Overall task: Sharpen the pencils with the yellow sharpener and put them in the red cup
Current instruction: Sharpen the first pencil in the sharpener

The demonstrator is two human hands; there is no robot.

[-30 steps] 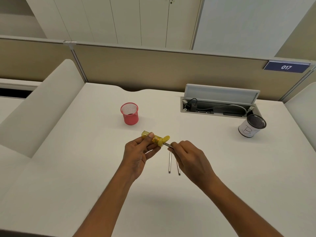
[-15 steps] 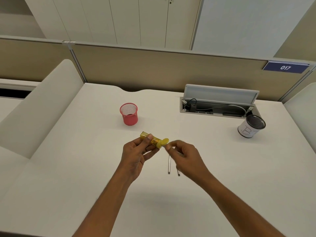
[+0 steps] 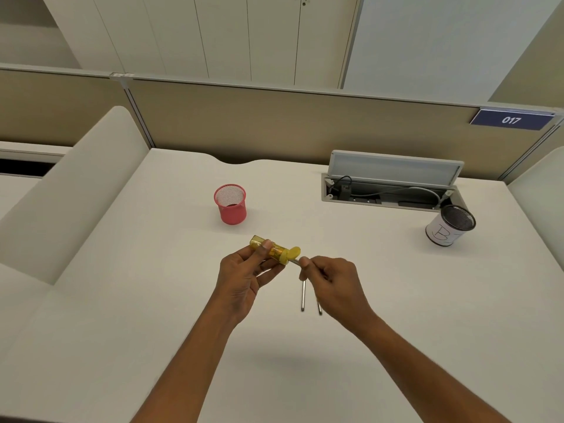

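My left hand [image 3: 244,276] holds the yellow sharpener [image 3: 274,251] above the desk, its cap flipped open toward the right. My right hand [image 3: 331,277] pinches a grey pencil [image 3: 294,261] whose tip is stuck into the sharpener's opening; most of that pencil is hidden by my fingers. Two more grey pencils lie on the desk below my right hand, one [image 3: 303,296] fully seen and one [image 3: 319,308] partly covered. The red mesh cup [image 3: 230,204] stands upright beyond my hands, with no pencils seen inside.
A white cup with a black mesh rim [image 3: 450,225] stands at the right. An open cable tray [image 3: 387,193] with wires is sunk into the white desk [image 3: 152,300] behind it. Beige partition walls close the back and both sides.
My right hand has shifted its fingers on the pencil, twisting it in the sharpener. The left hand and sharpener stay nearly in place.
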